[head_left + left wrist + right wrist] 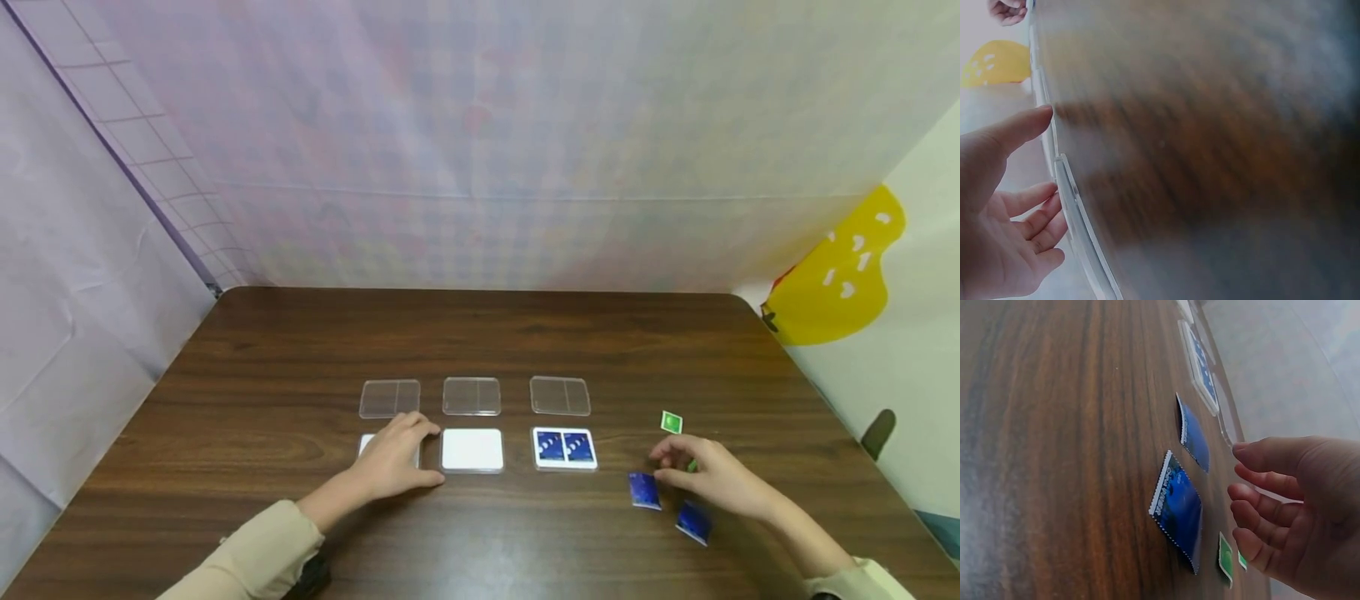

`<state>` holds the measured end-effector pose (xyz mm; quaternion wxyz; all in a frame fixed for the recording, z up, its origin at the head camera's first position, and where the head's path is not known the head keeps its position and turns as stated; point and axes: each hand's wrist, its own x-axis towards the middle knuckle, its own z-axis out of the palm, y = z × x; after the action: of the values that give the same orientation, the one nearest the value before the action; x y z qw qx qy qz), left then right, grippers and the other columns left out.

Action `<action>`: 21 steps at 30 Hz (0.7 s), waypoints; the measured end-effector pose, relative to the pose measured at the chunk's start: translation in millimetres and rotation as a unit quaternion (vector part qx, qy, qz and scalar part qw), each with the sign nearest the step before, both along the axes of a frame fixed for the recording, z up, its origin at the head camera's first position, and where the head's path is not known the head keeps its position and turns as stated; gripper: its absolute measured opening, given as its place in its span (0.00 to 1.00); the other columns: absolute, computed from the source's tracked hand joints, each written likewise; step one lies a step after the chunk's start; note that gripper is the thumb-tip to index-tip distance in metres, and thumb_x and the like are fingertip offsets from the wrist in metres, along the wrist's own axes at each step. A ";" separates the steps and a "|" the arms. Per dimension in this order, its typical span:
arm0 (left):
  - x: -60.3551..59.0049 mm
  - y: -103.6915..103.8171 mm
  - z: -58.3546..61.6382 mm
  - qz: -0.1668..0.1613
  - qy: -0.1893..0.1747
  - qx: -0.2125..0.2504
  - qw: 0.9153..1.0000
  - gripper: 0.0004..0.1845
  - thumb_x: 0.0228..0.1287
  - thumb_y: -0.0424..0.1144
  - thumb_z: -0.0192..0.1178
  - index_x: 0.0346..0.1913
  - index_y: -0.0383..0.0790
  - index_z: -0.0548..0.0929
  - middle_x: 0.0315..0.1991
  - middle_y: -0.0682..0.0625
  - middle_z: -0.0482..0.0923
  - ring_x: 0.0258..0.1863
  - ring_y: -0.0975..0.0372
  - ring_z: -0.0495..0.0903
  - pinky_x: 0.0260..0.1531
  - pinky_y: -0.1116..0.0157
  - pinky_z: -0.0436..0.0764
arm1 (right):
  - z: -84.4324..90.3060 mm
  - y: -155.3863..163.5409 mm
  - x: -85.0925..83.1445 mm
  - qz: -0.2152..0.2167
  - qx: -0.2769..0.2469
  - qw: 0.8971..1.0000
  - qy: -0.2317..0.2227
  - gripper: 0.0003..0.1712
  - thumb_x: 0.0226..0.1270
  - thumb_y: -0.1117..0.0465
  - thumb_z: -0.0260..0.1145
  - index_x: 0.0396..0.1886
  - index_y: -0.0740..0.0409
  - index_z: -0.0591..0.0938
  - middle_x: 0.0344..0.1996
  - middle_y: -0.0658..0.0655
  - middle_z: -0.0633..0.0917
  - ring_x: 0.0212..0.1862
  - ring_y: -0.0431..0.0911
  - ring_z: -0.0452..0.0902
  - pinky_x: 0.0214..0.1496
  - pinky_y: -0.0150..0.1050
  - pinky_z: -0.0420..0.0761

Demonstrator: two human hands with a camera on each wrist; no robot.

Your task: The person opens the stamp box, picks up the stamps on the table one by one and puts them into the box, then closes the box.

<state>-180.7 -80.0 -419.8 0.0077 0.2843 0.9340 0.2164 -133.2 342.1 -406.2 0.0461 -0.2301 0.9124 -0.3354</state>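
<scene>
Here, a person sits at a dark wooden table (300, 350) with little packets and flat trays. The right hand (712, 477) hangs just over the table with its fingers (1260, 515) loosely bent. It holds nothing that I can see. Just beside it lie two blue packets, one nearer the trays (644, 490) and one closer to the person (693, 522). A small green packet (671, 422) lies a bit farther back, and a sliver of another green thing peeks out by the fingers; I cannot tell what it is.

The left hand (393, 458) rests flat on the left white tray (365, 442), fingers relaxed and spread. Next to it is a plain white tray (472, 450), then a white tray with two blue packets in it (564, 448). Behind them sit three clear lids (472, 396) in a row.

The blue packets look thin, light and bendy, with zigzag edges. They lie almost flat, so they may be hard to lift. I think it is best to pinch one by an edge or corner with thumb and fingertip. They look smooth, so they could slide on the wood.
</scene>
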 end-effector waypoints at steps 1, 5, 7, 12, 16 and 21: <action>-0.2 0.2 -0.3 0.000 -0.001 0.002 1.000 0.32 0.40 0.49 0.71 0.48 0.33 0.77 0.44 0.45 0.75 0.44 0.55 0.73 0.44 0.57 0.76 | -0.2 -0.4 0.1 -0.001 0.001 1.000 0.001 0.09 0.58 0.64 0.64 0.37 0.61 0.77 0.27 0.47 0.78 0.30 0.34 0.71 0.28 0.30 0.73; 0.0 1.2 -0.9 -0.003 -0.001 0.008 1.000 0.32 0.39 0.49 0.71 0.48 0.32 0.77 0.43 0.45 0.75 0.43 0.55 0.73 0.44 0.57 0.76 | -2.3 -3.2 1.2 -0.001 0.005 1.000 -0.001 0.12 0.54 0.62 0.67 0.37 0.62 0.78 0.28 0.51 0.79 0.29 0.33 0.70 0.26 0.30 0.73; -0.1 2.3 -1.3 -0.005 0.003 0.008 1.000 0.32 0.39 0.49 0.71 0.48 0.32 0.77 0.43 0.45 0.75 0.43 0.55 0.73 0.44 0.58 0.76 | -3.7 -5.5 1.9 -0.004 0.014 1.000 0.002 0.15 0.52 0.60 0.69 0.37 0.62 0.78 0.29 0.51 0.80 0.28 0.33 0.70 0.26 0.30 0.72; -0.9 5.5 -1.6 -0.001 0.003 0.004 1.000 0.33 0.39 0.50 0.71 0.48 0.33 0.77 0.44 0.45 0.75 0.44 0.55 0.73 0.44 0.58 0.76 | -4.2 -12.1 1.5 -0.014 0.046 0.999 0.009 0.19 0.45 0.59 0.73 0.36 0.62 0.79 0.31 0.49 0.80 0.29 0.34 0.70 0.27 0.30 0.72; -2.0 7.3 -1.4 0.006 -0.003 0.000 1.000 0.34 0.39 0.50 0.71 0.49 0.33 0.77 0.45 0.45 0.74 0.45 0.54 0.73 0.45 0.57 0.76 | -4.0 -15.0 -1.0 -0.017 0.058 0.998 0.004 0.17 0.42 0.60 0.74 0.33 0.60 0.80 0.29 0.48 0.80 0.29 0.35 0.71 0.29 0.30 0.73; -2.9 8.4 -1.3 0.007 -0.001 -0.001 1.000 0.33 0.40 0.50 0.71 0.49 0.33 0.77 0.45 0.45 0.74 0.45 0.53 0.73 0.45 0.57 0.75 | -5.2 -14.1 -4.8 -0.008 0.066 0.998 0.013 0.15 0.40 0.61 0.74 0.29 0.57 0.79 0.26 0.45 0.78 0.27 0.33 0.70 0.27 0.30 0.73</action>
<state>-183.6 -71.6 -421.1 0.0070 0.2773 0.9362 0.2156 -138.0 328.0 -411.5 0.0461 -0.2234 0.9350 -0.2715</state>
